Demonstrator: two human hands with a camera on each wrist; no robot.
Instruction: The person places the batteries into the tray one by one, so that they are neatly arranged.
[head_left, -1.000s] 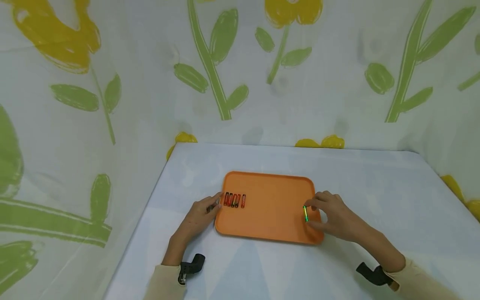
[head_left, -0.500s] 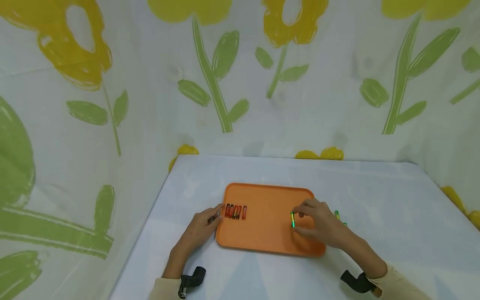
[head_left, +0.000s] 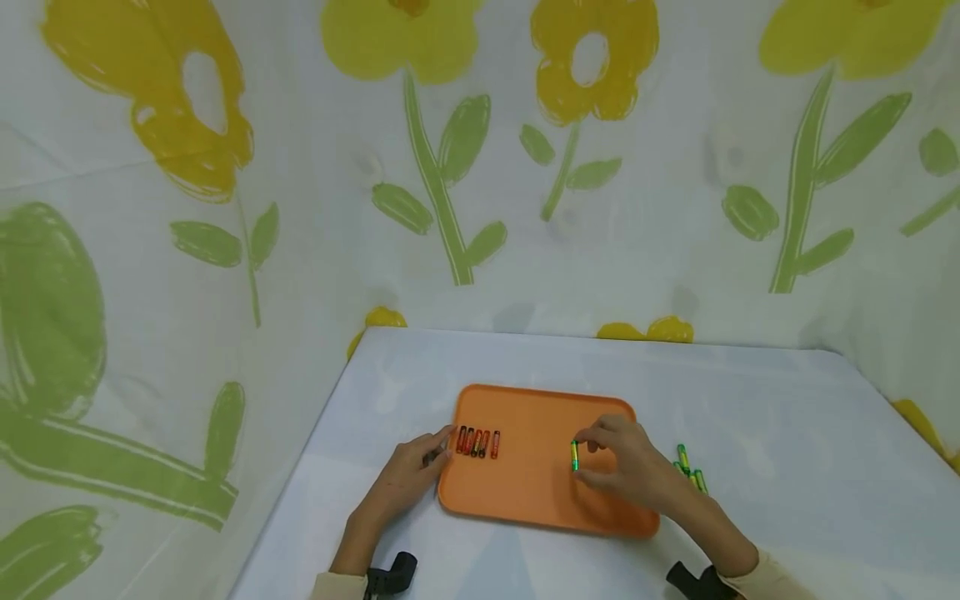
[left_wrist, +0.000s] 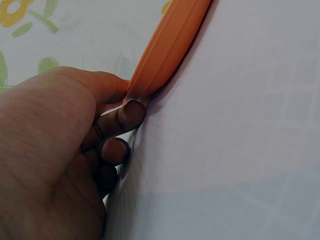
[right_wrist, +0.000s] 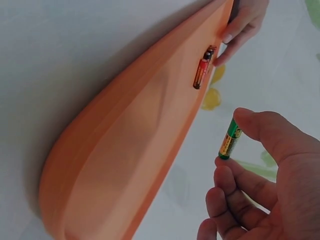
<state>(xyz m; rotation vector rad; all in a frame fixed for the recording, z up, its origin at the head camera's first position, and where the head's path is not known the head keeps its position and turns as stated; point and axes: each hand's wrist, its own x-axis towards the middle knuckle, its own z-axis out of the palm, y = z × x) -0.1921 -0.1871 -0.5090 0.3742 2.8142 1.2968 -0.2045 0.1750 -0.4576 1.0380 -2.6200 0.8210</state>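
My right hand (head_left: 626, 460) pinches a green and yellow battery (head_left: 574, 456) by its two ends, between thumb and forefinger. It is over the right half of an orange tray (head_left: 534, 500), and the right wrist view shows the battery (right_wrist: 230, 139) held above the tray. Several red and black batteries (head_left: 477, 442) lie side by side near the tray's left edge, one of them a little apart from the others. At that edge my left hand (head_left: 408, 473) grips the rim. Up close, the left fingers (left_wrist: 132, 114) are curled against the tray's side (left_wrist: 167, 50).
Several more green batteries (head_left: 692, 471) lie in a loose pile on the white table (head_left: 780, 450) right of the tray, partly hidden by the right forearm. A flower-printed cloth (head_left: 660, 200) stands behind the table. Each wrist wears a black camera mount (head_left: 392, 575).
My right hand has carried the green battery leftward from the tray's right edge, uncovering the pile behind it. The left hand stays on the rim. The head view has tilted upward.
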